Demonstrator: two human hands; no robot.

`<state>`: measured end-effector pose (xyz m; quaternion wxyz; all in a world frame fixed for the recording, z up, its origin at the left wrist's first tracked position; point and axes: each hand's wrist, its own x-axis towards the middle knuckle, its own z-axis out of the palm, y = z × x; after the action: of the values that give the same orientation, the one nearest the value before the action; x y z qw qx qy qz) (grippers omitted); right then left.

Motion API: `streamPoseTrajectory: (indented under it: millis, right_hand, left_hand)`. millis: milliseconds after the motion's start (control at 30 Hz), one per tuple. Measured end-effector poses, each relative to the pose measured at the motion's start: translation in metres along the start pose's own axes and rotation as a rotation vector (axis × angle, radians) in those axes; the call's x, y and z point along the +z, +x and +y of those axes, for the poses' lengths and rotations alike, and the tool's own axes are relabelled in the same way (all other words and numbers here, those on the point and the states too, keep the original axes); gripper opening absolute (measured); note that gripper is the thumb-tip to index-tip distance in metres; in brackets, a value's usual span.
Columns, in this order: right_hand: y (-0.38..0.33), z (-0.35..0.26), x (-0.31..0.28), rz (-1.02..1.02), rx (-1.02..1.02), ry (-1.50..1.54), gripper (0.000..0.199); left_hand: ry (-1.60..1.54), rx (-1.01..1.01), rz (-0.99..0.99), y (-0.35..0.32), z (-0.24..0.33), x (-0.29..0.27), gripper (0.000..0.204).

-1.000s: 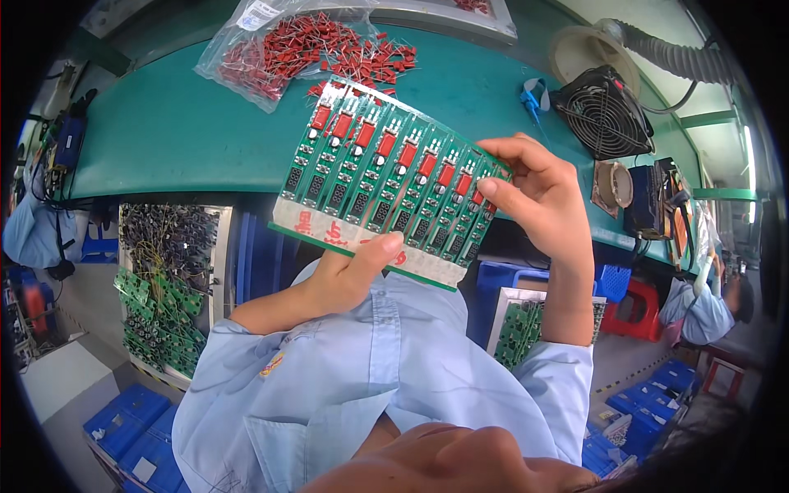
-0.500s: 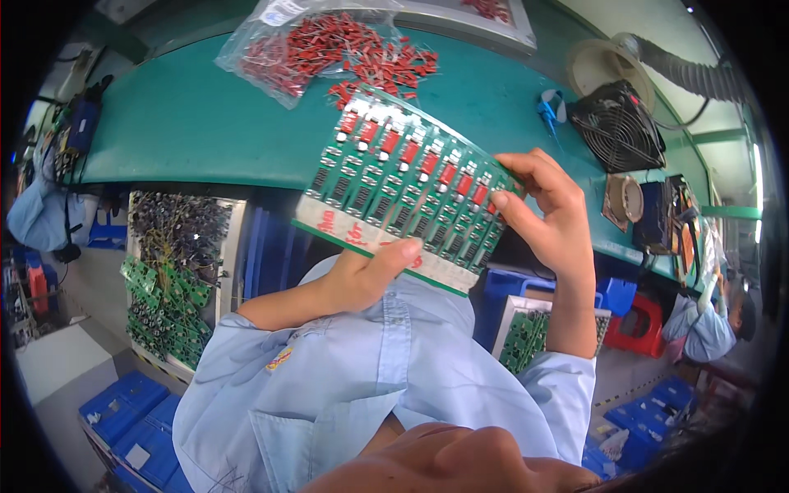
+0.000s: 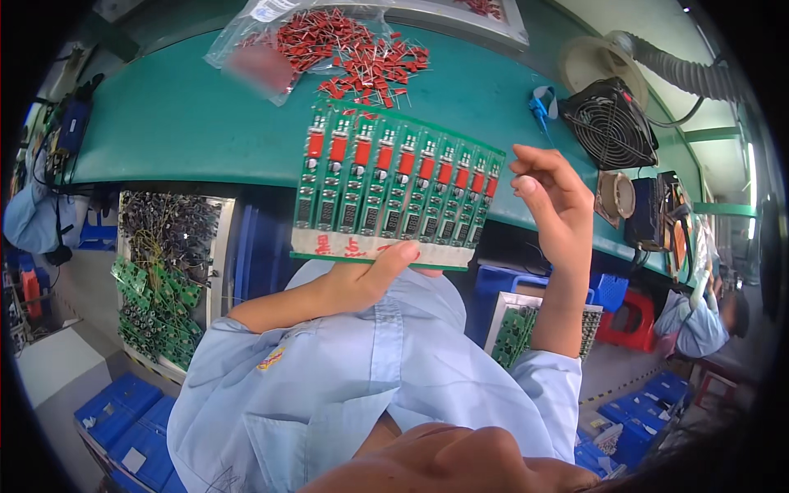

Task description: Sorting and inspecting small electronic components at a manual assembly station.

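Observation:
My left hand [image 3: 374,275] grips a green circuit board panel [image 3: 390,189] by its near edge, thumb on top and the other fingers underneath. The panel is split into several narrow strips, each carrying a red rectangular component and a small dark display. Along its near side runs a pale strip [image 3: 316,243] with red handwriting. My right hand [image 3: 555,193] is off the panel's right edge, fingers curled loosely with a gap between thumb and fingertips, holding nothing. Beyond the panel, loose red components with wire leads [image 3: 374,66] lie spread on the green bench.
A clear plastic bag [image 3: 263,62] lies beside the red components on the green bench [image 3: 181,131]. At right stand a black fan [image 3: 612,123] and a blue strap [image 3: 540,107]. Frames of circuit boards [image 3: 160,296] flank me below the bench. Another person [image 3: 699,324] sits far right.
My right hand has let go of the panel's right edge and now stands apart from it. The panel has turned to lie more level and shifted slightly left, still in my left hand.

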<state>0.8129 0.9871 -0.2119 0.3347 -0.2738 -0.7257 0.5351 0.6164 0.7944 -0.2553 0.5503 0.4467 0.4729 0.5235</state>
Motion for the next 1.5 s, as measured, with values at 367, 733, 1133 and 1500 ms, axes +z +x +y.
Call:
streamPoseTrajectory:
  millis: [367,733,1133,1500]
  right_hand:
    - [-0.019,0.015,0.006,-0.080,0.224,0.460,0.008]
    - [-0.024,0.012,0.006,-0.067,0.268,0.460,0.004]
    - [-0.024,0.011,-0.002,-0.102,0.284,0.384,0.006]
    - [-0.024,0.015,-0.005,-0.118,0.321,0.389,0.010]
  left_hand:
    - [0.296,0.124,-0.140,-0.007,-0.008,-0.008,0.041]
    - [0.289,0.198,-0.045,-0.010,-0.007,0.001,0.043]
    - [1.161,0.763,-0.007,-0.009,-0.028,-0.014,0.041]
    - [0.298,-0.352,-0.559,0.008,-0.025,-0.019,0.040]
